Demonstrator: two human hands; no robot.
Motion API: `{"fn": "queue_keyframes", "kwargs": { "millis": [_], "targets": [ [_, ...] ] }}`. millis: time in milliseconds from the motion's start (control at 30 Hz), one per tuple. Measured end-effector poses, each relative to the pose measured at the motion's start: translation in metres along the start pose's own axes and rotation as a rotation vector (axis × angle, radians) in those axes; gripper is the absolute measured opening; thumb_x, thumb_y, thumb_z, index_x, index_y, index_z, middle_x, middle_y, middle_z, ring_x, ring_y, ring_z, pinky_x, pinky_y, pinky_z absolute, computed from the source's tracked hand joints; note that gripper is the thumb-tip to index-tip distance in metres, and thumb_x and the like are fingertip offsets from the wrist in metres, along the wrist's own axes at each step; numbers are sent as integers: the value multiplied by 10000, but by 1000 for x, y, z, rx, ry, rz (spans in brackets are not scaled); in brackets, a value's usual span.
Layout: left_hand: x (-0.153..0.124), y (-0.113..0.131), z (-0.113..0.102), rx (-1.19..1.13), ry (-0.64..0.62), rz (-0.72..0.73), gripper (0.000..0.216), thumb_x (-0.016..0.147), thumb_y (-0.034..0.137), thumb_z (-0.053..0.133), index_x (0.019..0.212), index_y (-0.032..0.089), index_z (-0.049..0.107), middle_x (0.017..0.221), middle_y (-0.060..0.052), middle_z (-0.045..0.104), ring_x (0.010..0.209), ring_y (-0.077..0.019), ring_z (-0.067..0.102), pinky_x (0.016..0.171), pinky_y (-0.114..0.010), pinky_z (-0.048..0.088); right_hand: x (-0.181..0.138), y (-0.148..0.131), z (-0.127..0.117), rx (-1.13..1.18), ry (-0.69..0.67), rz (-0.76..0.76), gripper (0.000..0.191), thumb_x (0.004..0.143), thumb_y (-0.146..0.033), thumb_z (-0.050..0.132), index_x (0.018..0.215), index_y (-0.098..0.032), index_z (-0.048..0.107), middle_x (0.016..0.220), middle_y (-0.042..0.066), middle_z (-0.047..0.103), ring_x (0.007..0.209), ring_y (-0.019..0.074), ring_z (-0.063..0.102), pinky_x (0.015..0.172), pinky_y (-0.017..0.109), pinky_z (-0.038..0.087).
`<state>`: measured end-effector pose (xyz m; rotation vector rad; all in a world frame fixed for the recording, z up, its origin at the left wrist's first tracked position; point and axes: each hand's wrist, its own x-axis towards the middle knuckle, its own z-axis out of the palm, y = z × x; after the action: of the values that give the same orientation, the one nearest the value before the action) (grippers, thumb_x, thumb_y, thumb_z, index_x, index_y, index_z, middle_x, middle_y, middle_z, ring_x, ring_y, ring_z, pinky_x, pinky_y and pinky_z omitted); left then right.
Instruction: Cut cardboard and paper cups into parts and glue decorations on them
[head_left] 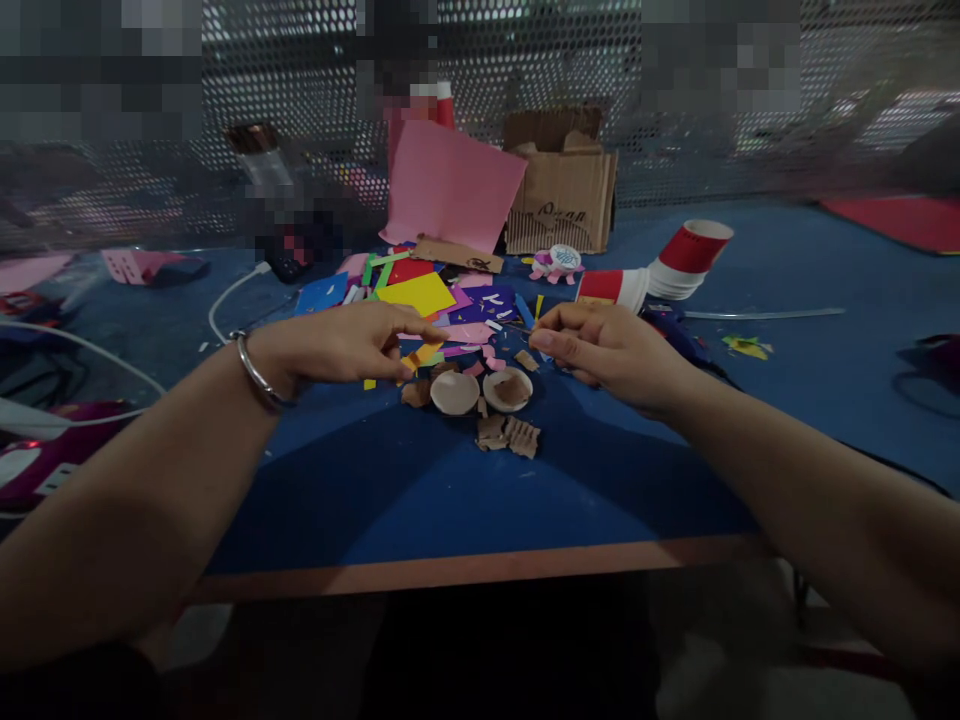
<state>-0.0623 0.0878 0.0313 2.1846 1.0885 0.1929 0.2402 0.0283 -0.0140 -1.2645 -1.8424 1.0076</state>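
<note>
My left hand (349, 340), with a silver bracelet at the wrist, hovers over the left edge of the paper scraps, thumb and index finger apart and nothing visible between them. Thumb and fingertips of my right hand (607, 350) pinch a thin, dark, stick-like piece (516, 327) that points left; its exact kind is unclear. Between and below the hands lie two small round whitish discs, a left disc (454, 393) and a right disc (495, 402). Brown torn cardboard (512, 388) rests on the right one. More cardboard pieces (510, 435) lie just in front.
Coloured paper scraps, including a yellow sheet (416, 297), are heaped ahead. Behind stand a pink sheet (454, 185) and a cardboard box (562, 200). Red-and-white paper cups (690, 258) are at right. A white cable (217, 305) curves at left; the table's edge (480, 572) is near me.
</note>
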Motion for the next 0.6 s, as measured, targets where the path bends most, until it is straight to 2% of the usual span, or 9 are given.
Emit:
{"fn": "queue_keyframes", "kwargs": {
  "millis": [100,167,267,333,400,433,500,600],
  "targets": [
    [-1,-11,-11,43,-64,-34,487,656,200,813,1141,237,817,786,-7,727,506,-121,572,444,-192,370,-1,-1,1,-13,-9,-12,469,905,-655,720,925,-190,664,545,-76,410,486,86,309,483,279,184],
    [-2,-14,-14,43,-36,-47,495,658,225,843,1152,212,809,791,-19,724,496,-114,569,443,-191,380,-1,-2,2,-22,-5,-17,464,905,-645,725,927,-185,663,543,-79,410,485,84,309,485,280,183],
    [1,-15,-10,-63,96,10,569,704,264,866,1260,202,761,908,-57,745,574,-116,626,509,-189,453,-2,-3,3,-21,1,-25,458,928,-634,703,933,-178,660,546,-79,411,483,81,307,487,282,184],
    [6,-12,1,-241,219,93,699,716,270,879,1384,235,675,1113,-100,740,773,-173,723,648,-233,558,-2,-3,5,-10,6,-38,465,949,-638,671,937,-173,656,556,-73,426,480,79,312,486,283,188],
    [13,-6,17,-387,296,189,826,658,225,926,1425,242,622,1080,-100,726,920,-232,736,738,-280,593,-3,-3,6,-4,17,-53,467,963,-637,651,939,-170,653,569,-65,444,479,79,325,485,284,194],
    [16,-3,24,-448,338,197,834,649,204,933,1418,232,610,1038,-87,721,919,-227,730,760,-293,596,-3,-2,6,-6,26,-63,460,966,-629,651,940,-170,652,570,-65,445,479,79,329,484,284,195],
    [20,5,38,-545,387,177,745,657,172,928,1336,198,624,929,-46,710,841,-180,707,772,-290,585,-3,-1,6,-21,47,-80,435,971,-607,659,951,-173,656,567,-68,437,481,80,326,485,283,196],
    [20,18,51,-624,385,157,364,701,223,920,992,155,712,837,-28,712,771,-134,670,743,-256,552,-3,-2,6,-49,67,-98,432,969,-605,668,968,-173,664,572,-64,439,492,83,322,489,285,198]
  ]
}}
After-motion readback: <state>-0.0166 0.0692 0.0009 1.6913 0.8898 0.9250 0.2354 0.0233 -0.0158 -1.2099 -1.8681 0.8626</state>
